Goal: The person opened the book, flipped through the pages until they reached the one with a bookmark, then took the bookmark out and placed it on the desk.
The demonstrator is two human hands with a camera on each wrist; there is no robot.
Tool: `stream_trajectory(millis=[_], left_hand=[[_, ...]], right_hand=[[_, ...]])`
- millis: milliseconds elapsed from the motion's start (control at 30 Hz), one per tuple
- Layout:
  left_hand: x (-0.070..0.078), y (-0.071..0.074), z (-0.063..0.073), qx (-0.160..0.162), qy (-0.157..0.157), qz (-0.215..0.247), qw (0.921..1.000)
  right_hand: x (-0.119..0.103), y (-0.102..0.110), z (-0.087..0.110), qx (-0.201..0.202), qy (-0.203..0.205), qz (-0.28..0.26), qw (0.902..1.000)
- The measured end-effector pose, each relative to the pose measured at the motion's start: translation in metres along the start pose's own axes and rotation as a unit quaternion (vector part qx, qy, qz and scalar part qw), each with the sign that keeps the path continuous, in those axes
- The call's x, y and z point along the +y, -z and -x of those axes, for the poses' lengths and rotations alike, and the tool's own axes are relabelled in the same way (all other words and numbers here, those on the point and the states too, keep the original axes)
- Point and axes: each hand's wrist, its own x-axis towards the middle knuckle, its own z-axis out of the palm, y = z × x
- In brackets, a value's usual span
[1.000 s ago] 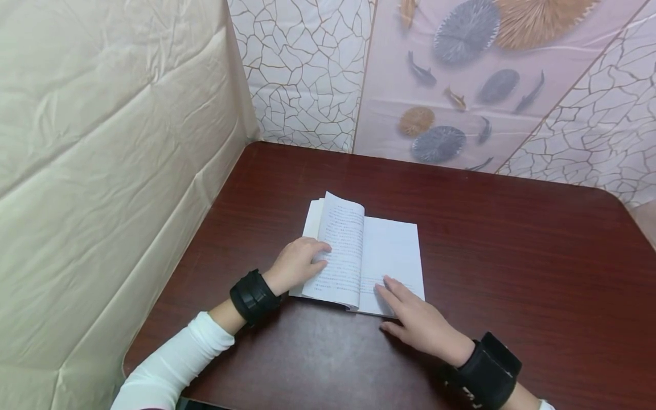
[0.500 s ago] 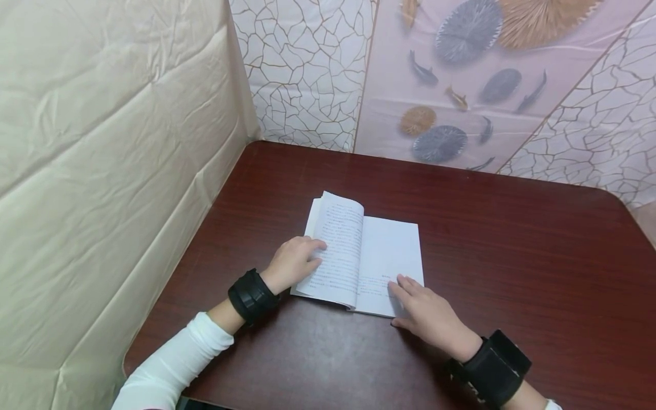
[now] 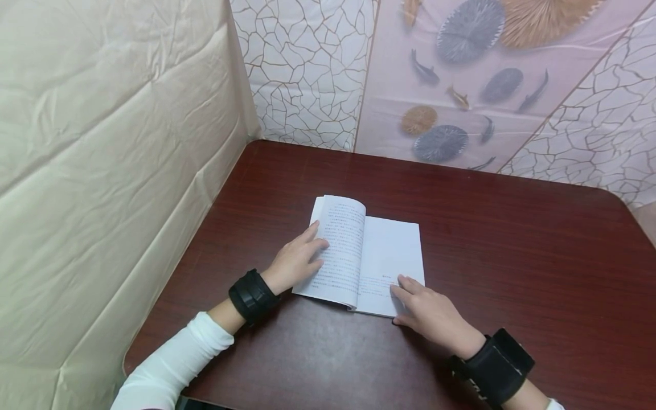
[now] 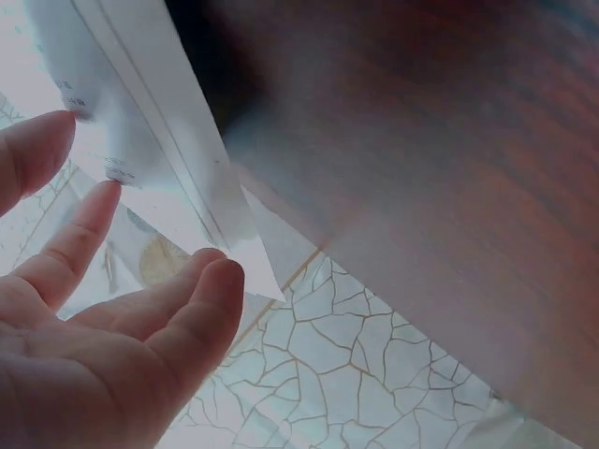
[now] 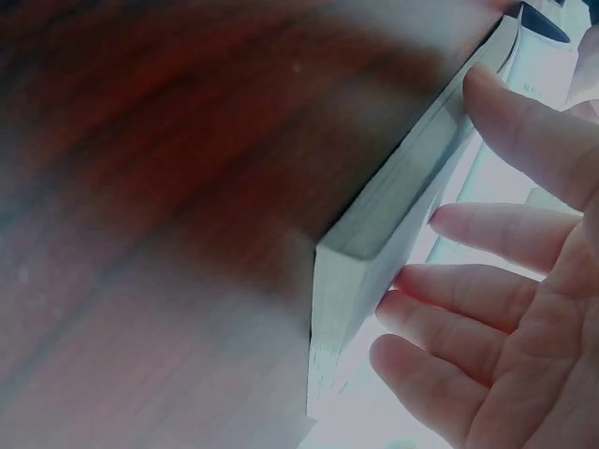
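An open book (image 3: 388, 245) lies on the dark red-brown table, its left page covered with print and curving up toward the spine. The right page is mostly blank, with a few printed lines low down. My left hand (image 3: 294, 259) rests on the left page, fingers spread; in the left wrist view its fingertips touch the paper. At the lower right corner of the book is my right hand (image 3: 433, 316), fingers extended over the page. The right wrist view shows its thumb (image 5: 524, 131) against the bottom edge of the thick page block (image 5: 402, 178).
The table (image 3: 512, 256) extends well to the right of the book. A cream cloth (image 3: 113, 171) hangs along the left side, and a patterned cloth (image 3: 307, 74) stands behind the far edge. Part of a dark object (image 3: 200, 404) shows at the near edge.
My right hand has slid to the right, uncovering more printed lines. The left hand's fingers have spread out, and the lifted left page has settled flatter.
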Motion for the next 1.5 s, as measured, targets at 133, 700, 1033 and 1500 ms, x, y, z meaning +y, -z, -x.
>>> stream_trajectory(millis=[133, 700, 1033, 1500], left_hand=[[0.001, -0.001, 0.000, -0.002, -0.013, -0.011, 0.9999], [0.003, -0.005, 0.001, 0.000, -0.038, -0.020, 0.9991], [0.004, -0.004, 0.001, -0.001, -0.053, -0.024, 0.9983], [0.006, -0.005, 0.002, 0.006, -0.070, -0.031, 0.9970]], right_hand=[[0.000, 0.001, 0.000, -0.007, -0.002, -0.005, 1.0000], [-0.001, 0.006, 0.001, 0.014, 0.012, -0.027, 0.9995], [-0.001, 0.014, 0.004, 0.140, 0.010, -0.021, 0.9899], [-0.013, 0.014, 0.000, 0.103, -0.114, -0.157, 0.9756]])
